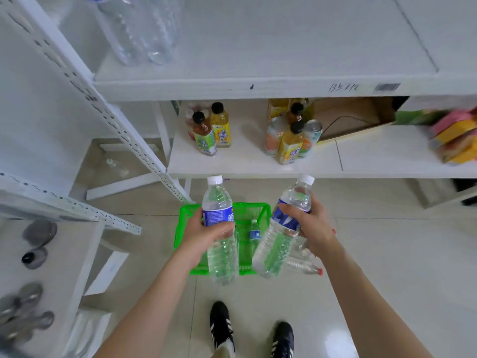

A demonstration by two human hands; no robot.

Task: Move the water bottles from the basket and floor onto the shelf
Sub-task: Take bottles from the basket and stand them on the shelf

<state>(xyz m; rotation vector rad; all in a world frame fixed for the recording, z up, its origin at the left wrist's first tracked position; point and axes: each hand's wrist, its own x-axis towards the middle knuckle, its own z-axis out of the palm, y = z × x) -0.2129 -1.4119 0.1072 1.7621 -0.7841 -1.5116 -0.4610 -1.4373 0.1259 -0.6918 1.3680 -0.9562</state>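
Note:
My left hand [204, 233] grips a clear water bottle [220, 200] with a white cap and blue label, held upright above the green basket [187, 215]. A second, similar water bottle [277, 244] is in my right hand [309, 226], tilted with its cap up and to the right. One more small water bottle [254, 235] lies inside the basket. Another clear bottle with a red cap [303, 266] lies on the floor right of the basket. Two large clear bottles [144, 32] stand on the upper white shelf [284, 47] at its left.
The lower shelf [245, 158] holds tea and juice bottles [209, 130], cans [291, 135], a cardboard box [353, 117] and colourful packs [454, 140]. A second white rack [51, 202] with dark round items stands at the left. My black shoes [222, 329] are on the tiled floor.

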